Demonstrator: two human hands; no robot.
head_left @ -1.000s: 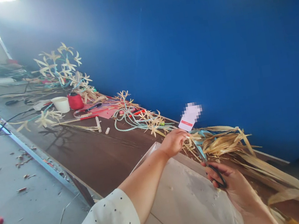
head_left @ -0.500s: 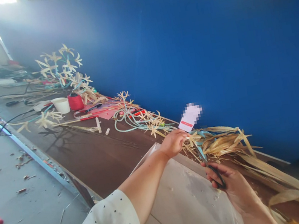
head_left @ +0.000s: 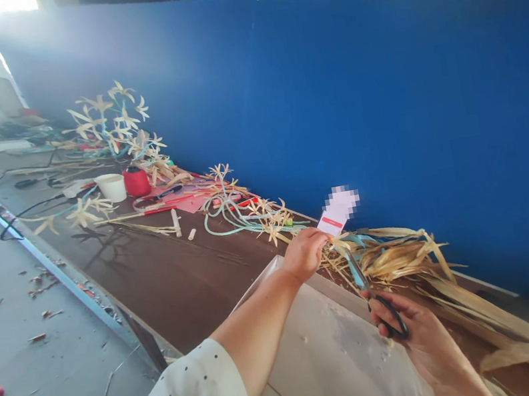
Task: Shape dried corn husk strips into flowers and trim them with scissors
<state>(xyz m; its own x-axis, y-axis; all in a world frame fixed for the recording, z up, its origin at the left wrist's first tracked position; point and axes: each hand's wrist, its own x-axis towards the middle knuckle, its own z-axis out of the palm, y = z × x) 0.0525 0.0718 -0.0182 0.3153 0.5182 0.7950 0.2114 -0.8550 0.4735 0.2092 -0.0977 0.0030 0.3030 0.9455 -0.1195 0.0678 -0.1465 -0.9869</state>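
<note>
My right hand (head_left: 411,329) is closed around the black handles of a pair of scissors (head_left: 389,318), whose blades point up and away toward my left hand. My left hand (head_left: 308,251) pinches a small pale husk flower (head_left: 341,245), its petals close to the scissor tips. Whether the blades touch it I cannot tell. Just beyond and to the right lies a heap of dried corn husks (head_left: 397,260), with bits of light blue material among them. Behind my left fingers leans a white card with a red bar (head_left: 333,221), partly blurred out.
A white box marked in red (head_left: 340,347) sits under my hands. Along the brown table (head_left: 165,269) are finished husk flowers on stems (head_left: 114,118), a white cup (head_left: 111,188), a red spool (head_left: 136,181) and pale blue stems (head_left: 218,226). A blue panel (head_left: 328,93) rises behind.
My right hand and the scissors have shifted slightly right and down, the blades drawing a little away from my left fingers. The left hand keeps its pinch, nearly in place.
</note>
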